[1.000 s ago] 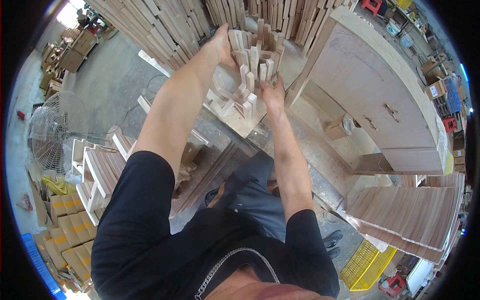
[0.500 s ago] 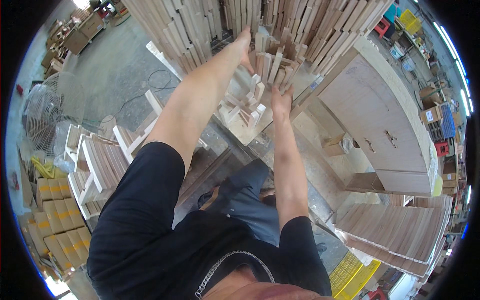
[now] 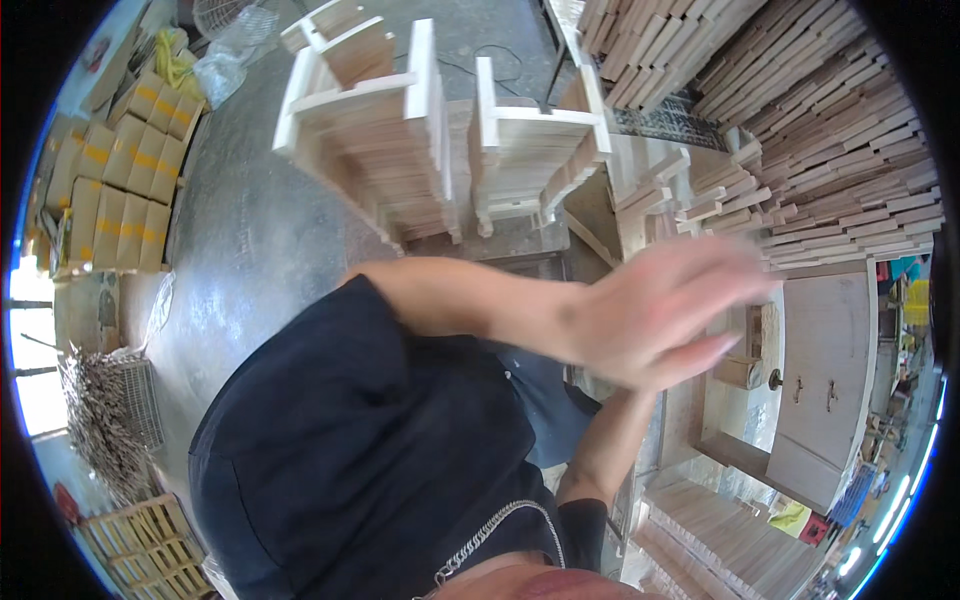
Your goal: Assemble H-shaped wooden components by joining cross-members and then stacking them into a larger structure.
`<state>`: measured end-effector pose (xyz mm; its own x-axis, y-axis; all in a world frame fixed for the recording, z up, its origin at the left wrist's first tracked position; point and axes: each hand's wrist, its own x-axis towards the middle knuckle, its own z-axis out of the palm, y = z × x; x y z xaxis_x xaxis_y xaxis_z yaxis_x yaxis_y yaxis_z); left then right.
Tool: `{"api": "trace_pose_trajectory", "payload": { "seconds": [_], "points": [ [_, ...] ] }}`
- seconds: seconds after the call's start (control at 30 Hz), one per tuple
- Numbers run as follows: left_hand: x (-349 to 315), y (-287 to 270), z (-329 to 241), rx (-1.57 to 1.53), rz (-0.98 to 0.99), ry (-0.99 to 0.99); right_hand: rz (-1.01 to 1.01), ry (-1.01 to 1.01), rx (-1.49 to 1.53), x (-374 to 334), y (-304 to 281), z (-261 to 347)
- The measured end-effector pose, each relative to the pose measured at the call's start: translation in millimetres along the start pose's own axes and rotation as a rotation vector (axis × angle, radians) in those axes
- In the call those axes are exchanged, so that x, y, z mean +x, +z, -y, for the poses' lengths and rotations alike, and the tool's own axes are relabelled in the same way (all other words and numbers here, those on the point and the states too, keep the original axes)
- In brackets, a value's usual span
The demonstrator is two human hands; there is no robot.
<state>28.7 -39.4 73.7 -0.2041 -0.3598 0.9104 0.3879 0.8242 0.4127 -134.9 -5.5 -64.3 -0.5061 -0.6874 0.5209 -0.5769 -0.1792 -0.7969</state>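
Observation:
My left hand is raised in front of me, its fingers stretched out and the thumb apart, with nothing seen in it. Motion smears the fingertips. Behind it rises my right forearm; the left hand covers my right hand, so its fingers are hidden. Just beyond the left hand, several short wooden pieces lie on the work surface. Two stacks of pale wooden frames stand farther off, a left stack and a right stack, both with uprights sticking up at their ends.
Tall rows of wooden strips fill the far right. Beside my right arm stand a pale panelled machine housing and stacked boards. Cardboard boxes, a mesh fan and a bundle of thin sticks are on the left.
My view has turned left. My left hand has come back from the wooden strips and now crosses in front of the right arm. My right hand, earlier at the short pieces, is now covered.

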Motion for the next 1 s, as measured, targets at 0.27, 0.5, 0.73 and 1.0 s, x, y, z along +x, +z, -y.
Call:
{"api": "trace_pose_trajectory", "payload": {
  "seconds": [0.27, 0.5, 0.73, 1.0],
  "points": [
    [14, -243, -87, 1.195, 0.230, -0.039, 0.167, -0.402, -0.155, 29, 32, 146],
    [11, -334, -50, 1.367, 0.557, -0.476, 0.366, -0.402, -0.153, 7, 47, 158],
    [38, -282, -68, 1.250, 0.119, -0.317, 0.226, -0.349, -0.293, -36, -38, 156],
    [-45, -72, -53, 0.029, 0.589, -0.380, -0.221, -0.345, -0.759, -116, -179, 198]
  ]
}}
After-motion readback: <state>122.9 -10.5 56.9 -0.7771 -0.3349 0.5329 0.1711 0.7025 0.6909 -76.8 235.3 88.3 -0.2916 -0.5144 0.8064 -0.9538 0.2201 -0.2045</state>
